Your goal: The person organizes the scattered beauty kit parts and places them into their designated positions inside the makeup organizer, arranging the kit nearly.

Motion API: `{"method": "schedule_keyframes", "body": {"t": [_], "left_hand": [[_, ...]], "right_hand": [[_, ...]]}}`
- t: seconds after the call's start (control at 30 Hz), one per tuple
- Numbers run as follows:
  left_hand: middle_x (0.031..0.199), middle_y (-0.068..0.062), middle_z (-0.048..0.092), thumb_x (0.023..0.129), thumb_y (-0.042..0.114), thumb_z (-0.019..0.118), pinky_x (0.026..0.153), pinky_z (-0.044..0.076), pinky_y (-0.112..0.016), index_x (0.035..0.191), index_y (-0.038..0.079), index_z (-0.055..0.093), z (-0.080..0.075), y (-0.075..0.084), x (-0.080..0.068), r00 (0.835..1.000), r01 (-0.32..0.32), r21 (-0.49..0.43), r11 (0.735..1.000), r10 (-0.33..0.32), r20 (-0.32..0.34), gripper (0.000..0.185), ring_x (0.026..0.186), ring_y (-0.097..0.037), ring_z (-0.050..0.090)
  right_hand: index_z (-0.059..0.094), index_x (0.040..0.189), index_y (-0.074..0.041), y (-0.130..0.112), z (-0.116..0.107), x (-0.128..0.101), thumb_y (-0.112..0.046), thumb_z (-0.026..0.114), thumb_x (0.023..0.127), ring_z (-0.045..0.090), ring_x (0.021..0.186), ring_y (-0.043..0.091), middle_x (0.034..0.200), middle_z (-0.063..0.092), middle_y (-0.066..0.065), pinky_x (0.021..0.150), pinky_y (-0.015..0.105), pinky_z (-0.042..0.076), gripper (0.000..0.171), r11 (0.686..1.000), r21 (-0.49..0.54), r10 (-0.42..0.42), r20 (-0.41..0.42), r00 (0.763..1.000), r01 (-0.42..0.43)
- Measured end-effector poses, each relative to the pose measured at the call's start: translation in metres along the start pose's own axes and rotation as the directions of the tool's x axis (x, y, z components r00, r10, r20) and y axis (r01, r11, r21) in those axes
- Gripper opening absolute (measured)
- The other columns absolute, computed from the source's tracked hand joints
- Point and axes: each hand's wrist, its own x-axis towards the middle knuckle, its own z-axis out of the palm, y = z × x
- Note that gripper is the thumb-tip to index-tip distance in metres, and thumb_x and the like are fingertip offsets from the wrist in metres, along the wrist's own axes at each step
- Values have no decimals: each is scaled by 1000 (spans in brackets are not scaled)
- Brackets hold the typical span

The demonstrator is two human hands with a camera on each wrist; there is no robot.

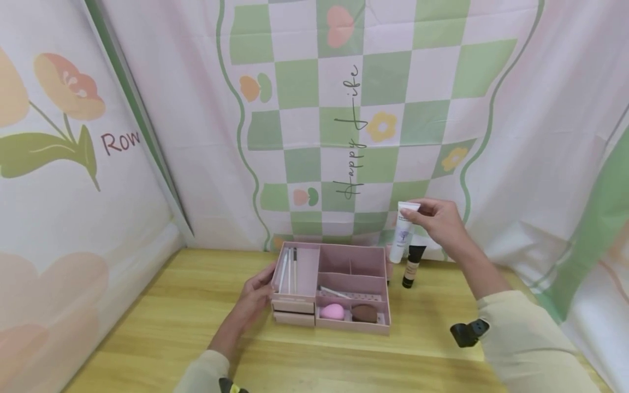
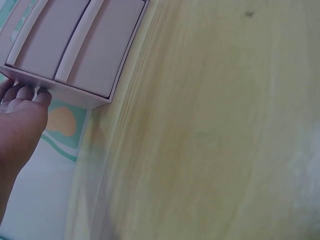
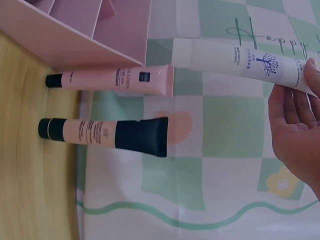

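Note:
My right hand [image 1: 439,221] pinches a white tube [image 1: 404,237] by its flat top end, cap down, in the air to the right of a pink organizer [image 1: 354,330]. In the right wrist view, a pink tube [image 3: 120,81] stands on its black cap close beside the organizer. Next to it, a beige-and-black tube [image 3: 102,135] also stands cap down on the table. My left hand [image 1: 257,295] rests against the organizer's left side; in the left wrist view its fingertips touch that wall near the two drawers [image 2: 100,45].
In the organizer lie slim sticks [image 1: 295,270], a white stick-like item [image 1: 334,292], a pink makeup sponge [image 1: 332,311] and a brown rounded item [image 1: 364,313]. A checked curtain [image 1: 339,125] hangs right behind the wooden table [image 1: 196,305].

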Motion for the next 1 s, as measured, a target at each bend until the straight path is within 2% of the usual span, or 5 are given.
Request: {"method": "schedule_keyframes", "body": {"t": [0.13,0.27,0.5,0.77,1.0], "left_hand": [[165,-13,14,86,-2,50,116,36,-23,154,4,21,0,0,0,1000,6,11,1000,-6,1,74,153,-33,16],[165,-14,13,86,-3,49,117,34,-25,154,3,19,-1,-1,1,1000,-1,9,1000,1,12,74,153,-33,15],[165,-15,13,86,-4,48,117,34,-25,154,2,19,0,-1,1,1000,-6,7,1000,6,10,74,153,-34,15],[165,-15,13,87,-4,47,115,36,-23,154,2,18,-2,-2,1,1000,-9,7,1000,8,12,73,152,-34,16],[165,-16,12,88,-3,47,115,36,-22,154,1,18,-2,-3,1,1000,-14,5,1000,14,17,71,153,-33,15]], "right_hand": [[61,126,1,-4,11,5,-38,64,91,60,79,-3,77,62,-29,69,12,51,53,1000,18,-19,5,1000,19],[61,125,3,-7,22,9,-34,66,91,61,78,-5,78,63,-30,71,11,54,50,998,66,-19,18,1000,18],[64,123,-1,-13,40,14,-35,68,89,62,79,-6,78,64,-28,74,11,55,48,998,63,-24,29,999,22],[67,118,-1,-10,67,22,-29,69,89,62,74,-2,76,66,-25,65,16,54,41,992,113,-53,17,998,51],[63,125,0,-1,91,23,-29,68,90,63,82,-7,103,73,2,79,14,58,46,983,181,2,53,999,-11]]}}
